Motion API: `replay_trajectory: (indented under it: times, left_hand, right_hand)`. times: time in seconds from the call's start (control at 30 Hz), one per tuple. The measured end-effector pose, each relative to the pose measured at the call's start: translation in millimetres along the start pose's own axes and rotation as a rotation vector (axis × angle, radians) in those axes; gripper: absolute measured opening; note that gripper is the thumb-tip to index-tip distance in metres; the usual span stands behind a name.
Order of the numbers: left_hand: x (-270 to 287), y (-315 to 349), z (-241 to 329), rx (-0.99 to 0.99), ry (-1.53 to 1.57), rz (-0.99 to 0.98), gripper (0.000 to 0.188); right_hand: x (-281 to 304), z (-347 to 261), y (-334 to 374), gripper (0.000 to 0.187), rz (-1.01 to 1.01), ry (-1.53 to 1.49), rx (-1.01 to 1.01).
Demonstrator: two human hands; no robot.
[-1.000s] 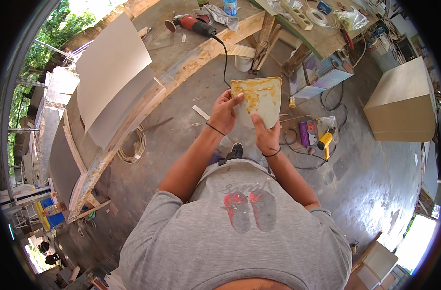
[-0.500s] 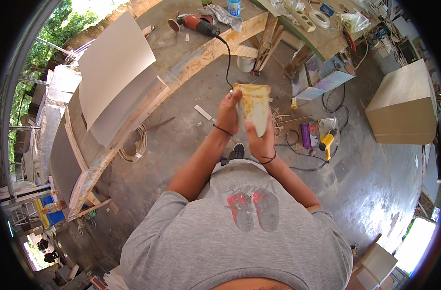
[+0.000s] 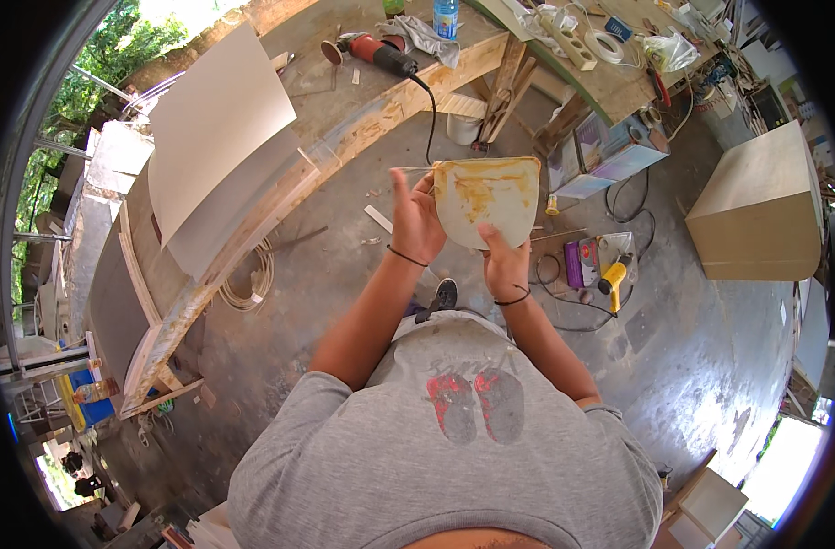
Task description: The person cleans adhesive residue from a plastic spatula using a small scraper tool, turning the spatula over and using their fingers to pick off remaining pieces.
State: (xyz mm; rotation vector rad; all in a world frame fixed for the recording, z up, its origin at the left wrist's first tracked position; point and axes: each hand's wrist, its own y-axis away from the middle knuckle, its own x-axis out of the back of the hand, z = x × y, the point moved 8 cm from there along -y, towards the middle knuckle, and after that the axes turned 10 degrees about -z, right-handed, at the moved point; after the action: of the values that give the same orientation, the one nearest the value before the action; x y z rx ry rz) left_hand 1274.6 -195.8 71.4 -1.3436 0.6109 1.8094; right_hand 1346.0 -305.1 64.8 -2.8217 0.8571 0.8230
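- The rounded pale panel (image 3: 504, 203) is held up in front of the torso, above the floor (image 3: 344, 284), between the hands, its straight edge on the far side and its curved end near.
- The right hand (image 3: 506, 263) pinches the near edge, thumb on the smeared face and fingers behind.
- The left hand (image 3: 419, 227) is spread at the left edge, its thumb stretched away from the panel.
- The panel looks thin, light and fairly stiff, so one hand should carry it; the far edge may be prone to chipping.
- The amber smears (image 3: 477, 190) look like adhesive and may be tacky or slippery; the cleaner near rim and side edges seem the better hold.
- The panel's underside and the right fingers behind it are hidden; whether the left fingertips touch it, I cannot tell.
- A fine pale line (image 3: 414, 168) runs between the left thumb and the far left corner; strand or sliver is too small to tell.
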Motion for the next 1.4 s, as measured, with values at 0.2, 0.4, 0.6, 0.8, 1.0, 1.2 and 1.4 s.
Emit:
replay_trajectory:
  times: [0.2,0.4,0.6,0.8,1.0,1.2,1.4]
  left_hand:
    - [20,-2,9,-0.005,-0.388,0.192,0.023]
    - [43,-8,-3,0.067,-0.311,0.182,0.032]
    - [50,-24,-12,0.129,-0.197,0.23,0.049]
    - [39,-25,5,0.092,-0.454,0.24,0.038]
    - [73,-37,-3,0.247,-0.41,0.317,0.036]
    - [46,-39,10,0.414,-0.089,0.102,0.047]
    - [17,-32,46,0.429,-0.43,-0.12,0.052]
  right_hand:
    - [-3,4,5,0.04,-0.059,0.143,0.002]
    - [-37,-19,16,0.039,-0.24,0.617,0.258]
    - [-21,-18,3,0.039,-0.059,0.564,0.347]
    - [-6,2,-6,0.039,0.062,0.17,-0.063]
    - [-49,-14,6,0.051,-0.147,0.59,0.312]
    - [-2,8,-10,0.045,0.124,0.333,0.063]
    - [-16,-11,-22,0.048,-0.028,-0.118,-0.031]
